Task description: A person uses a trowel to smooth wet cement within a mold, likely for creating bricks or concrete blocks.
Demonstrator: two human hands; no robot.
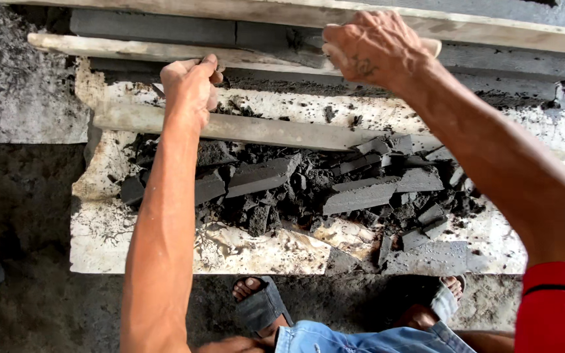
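- Where the two hands meet the work, a long pale wooden batten (132, 47) lies across the top of a row of dark grey moulded blocks (152, 27); it runs from the far left to under the right hand, near the upper edge of the view.
- Left hand (191, 88): fingers curled over the near edge of the batten, thumb tucked; it seems to press down to steady the strip. Closed on the wood, not spread.
- Right hand (374, 46): fisted round a pale wooden handle (431, 46), of which only the rounded end shows. What the handle belongs to I cannot tell; the hand hides it.
- A second, wider plank (426, 23) runs along the far side of the blocks, so the row sits between wood, probably as a guide or form.
- Nearer, a third wooden strip (263, 131) lies flat on a mortar-stained white board (132, 248), just behind a heap of broken dark slabs and crumbs (335, 189), likely trimmings left where they fell.
- Board sits on bare grey ground (27, 209).
- Below the board: two feet in grey sandals (263, 304), blue denim, a red sleeve (557, 307) on the right arm.
- No packages, labels or signs in view.
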